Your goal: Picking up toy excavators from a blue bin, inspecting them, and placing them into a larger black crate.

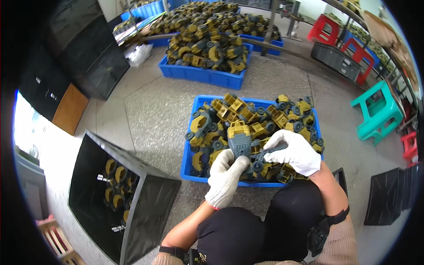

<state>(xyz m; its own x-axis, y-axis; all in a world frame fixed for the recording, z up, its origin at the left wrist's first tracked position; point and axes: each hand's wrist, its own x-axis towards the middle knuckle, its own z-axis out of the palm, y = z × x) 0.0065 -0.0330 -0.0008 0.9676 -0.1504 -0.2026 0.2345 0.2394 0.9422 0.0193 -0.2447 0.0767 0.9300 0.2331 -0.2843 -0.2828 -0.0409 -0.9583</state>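
Both my hands wear white knit gloves and meet over a blue plastic bin full of yellow and grey toy truck parts. My left hand grips the lower end of a toy truck with a yellow cab and a grey body, held upright above the bin. My right hand is closed around a grey wheeled chassis piece right beside that truck. My knees in dark trousers sit just below the bin.
A black crate at my lower left holds several yellow and grey pieces. Further back stand more blue bins heaped with the same parts. Red and teal plastic stools line the right side; a black tray lies at right.
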